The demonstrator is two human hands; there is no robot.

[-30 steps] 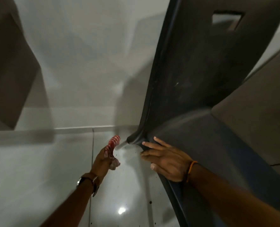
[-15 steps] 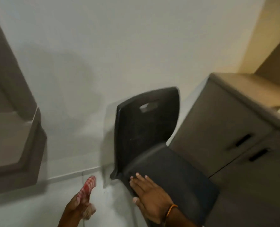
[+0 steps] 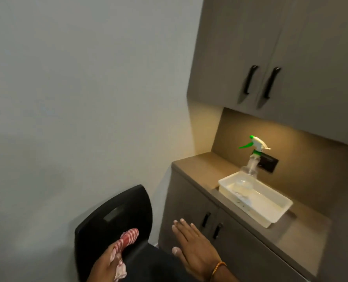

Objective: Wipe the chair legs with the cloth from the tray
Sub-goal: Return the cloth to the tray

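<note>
Plain pale wall (image 3: 77, 98) fills the left half. Bottom left: black plastic chair (image 3: 116, 220) w/ a slot cut in its backrest, standing vs. the wall; legs not in view. Left hand (image 3: 105, 265) is low in frame, in front of the chair back, fingers curled tight round a red-and-white checked cloth (image 3: 128, 239) — one rolled end sticks up past the fingers, a crumpled bit hangs below the palm. Just right of it, right hand (image 3: 193, 251) is flat, fingers straight and together, thumb out, holding nothing; it's over the seat edge, in front of the lower cabinet doors (image 3: 220, 237). Can't tell if it touches anything. Orange band (image 3: 216, 268) on that wrist. Further right, brown counter (image 3: 201, 165) carries a white tray (image 3: 270, 218), shallow, rectangular, no cloth in it. A clear spray bottle (image 3: 250, 167) w/ green-and-white trigger head stands at the tray's far end — in it or just behind, can't tell. Dark wall socket (image 3: 268, 162) behind bottle. Top right: grey upper cabinets (image 3: 240, 47) w/ two black handles.
</note>
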